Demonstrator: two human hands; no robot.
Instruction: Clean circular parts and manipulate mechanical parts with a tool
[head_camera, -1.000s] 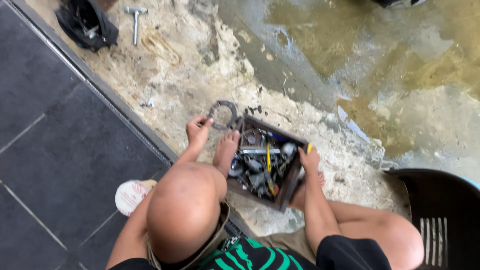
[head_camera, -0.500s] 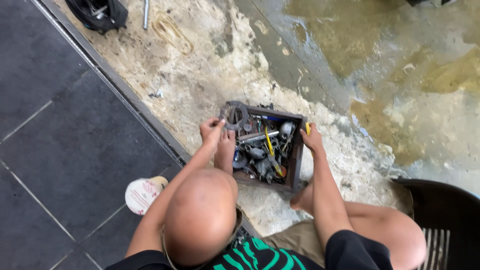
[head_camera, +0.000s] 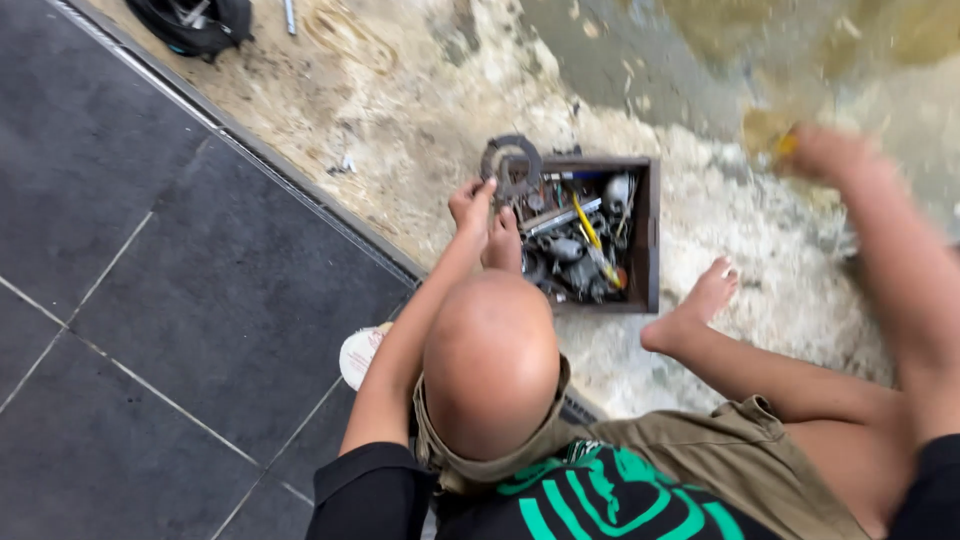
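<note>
The left hand (head_camera: 472, 205) is closed, fingers grasping a dark toothed metal ring (head_camera: 510, 165) at the twelve o'clock corner of the brown wooden box of tools (head_camera: 648, 235) on the rough concrete floor (head_camera: 400, 120). A firm pinch is advised. The right hand (head_camera: 830, 155) is blurred; its grip cannot be told.

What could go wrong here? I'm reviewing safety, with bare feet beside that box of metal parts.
The left hand touches a metal ring perched at the corner of the brown box; it might slip onto the bare foot just beside it. The tangled metal parts in the box could scrape reaching fingers. The right hand is too blurred to judge.
</note>
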